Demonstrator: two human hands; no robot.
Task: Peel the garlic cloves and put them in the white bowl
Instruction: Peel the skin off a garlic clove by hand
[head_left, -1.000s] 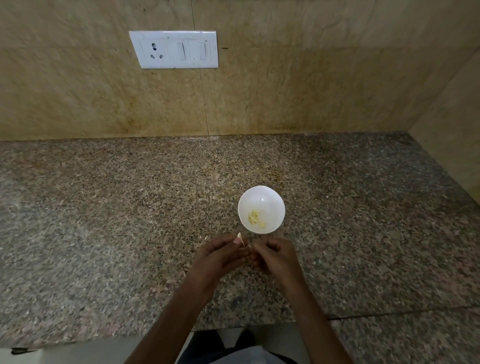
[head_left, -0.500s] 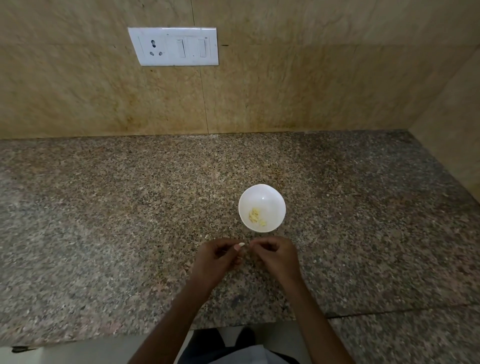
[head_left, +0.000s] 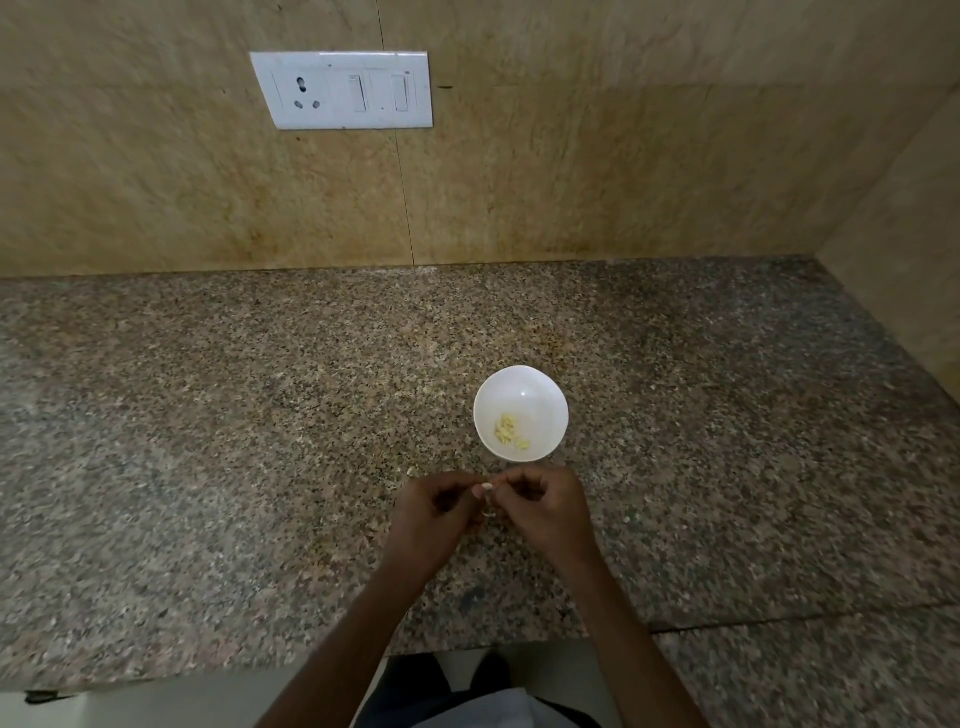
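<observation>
Both hands are held together just above the speckled granite counter (head_left: 208, 441), close to its front edge. The left hand (head_left: 434, 512) is curled, and its thumb and forefinger are closed in a pinch on a small pale garlic clove (head_left: 485, 488). The right hand (head_left: 545, 506) is curled in the same way, and its fingertips are brought against the same clove from the other side, so that the clove is gripped between the two hands. The clove is too small for it to be told whether its skin is on or off. A pale curl (head_left: 489, 514), perhaps a strip of skin, is seen just under the fingertips.

The white bowl (head_left: 543, 397) is set upright on the counter just beyond the hands, apart from them. A small heap of peeled cloves (head_left: 508, 430), yellowish in colour, is gathered in its bottom. A pale scrap (head_left: 412, 471) is left on the counter just beside the left hand.

The counter is backed by a tan tiled wall (head_left: 571, 156), on which a white switch plate (head_left: 343, 89) with a socket and two switches is mounted
</observation>
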